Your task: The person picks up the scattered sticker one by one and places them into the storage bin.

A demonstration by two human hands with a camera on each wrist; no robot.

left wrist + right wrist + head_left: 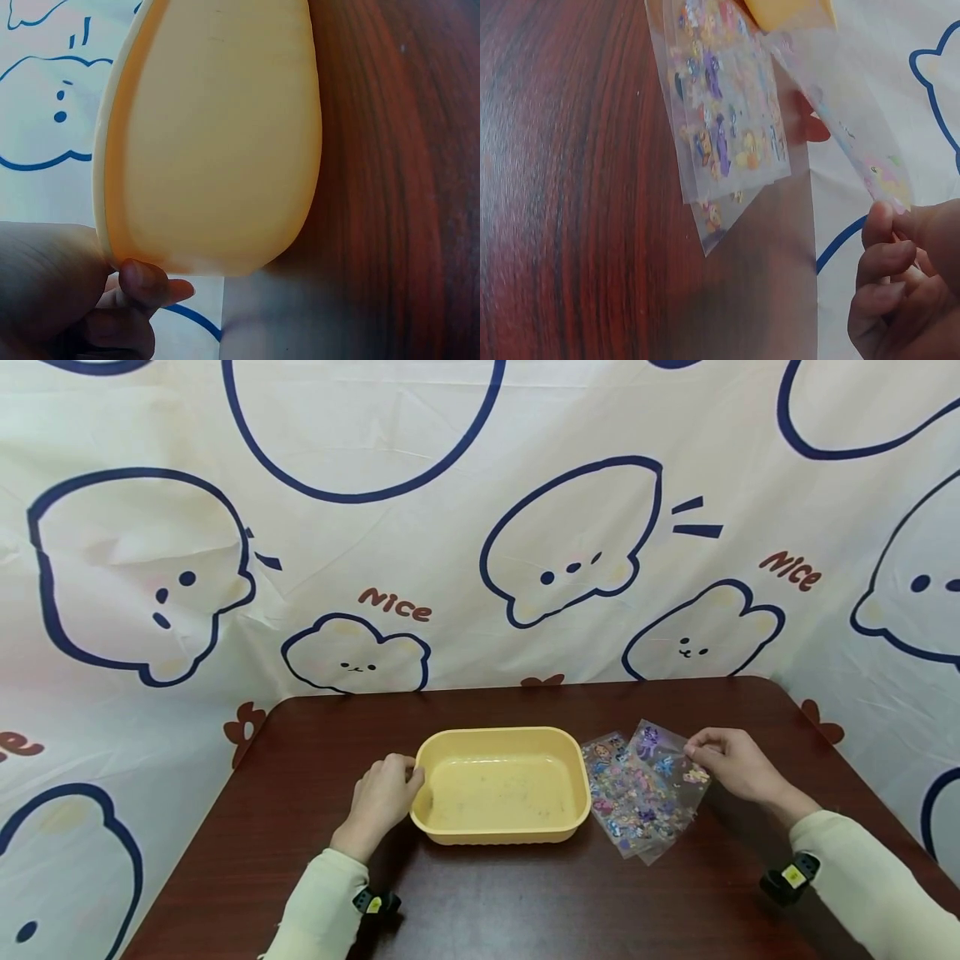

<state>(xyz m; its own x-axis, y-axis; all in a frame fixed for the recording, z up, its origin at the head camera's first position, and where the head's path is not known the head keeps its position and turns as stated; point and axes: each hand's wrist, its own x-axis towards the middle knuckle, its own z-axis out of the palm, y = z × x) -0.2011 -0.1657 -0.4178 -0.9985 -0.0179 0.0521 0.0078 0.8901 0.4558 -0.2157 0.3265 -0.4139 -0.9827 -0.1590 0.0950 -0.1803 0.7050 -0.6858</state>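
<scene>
A pale yellow plastic basin (501, 789) stands on the table, with its inside bare. At its left end my left hand (384, 800) grips the rim; in the left wrist view the thumb and fingers pinch the basin wall (210, 150) near one corner. My right hand (738, 764) pinches the edge of a clear sticker sheet (663, 766) between thumb and fingertips. That sheet (859, 124) slants up from the others in the right wrist view. Beneath it, several clear sheets of small colourful stickers (606, 781) lie overlapping, close against the basin's right side.
The dark reddish-brown wooden table (495, 902) has rounded far corners. Behind it and at both sides hangs a white cloth (450, 543) with blue cartoon outlines. A black band (791, 878) sits at the right wrist, another band (375, 902) at the left.
</scene>
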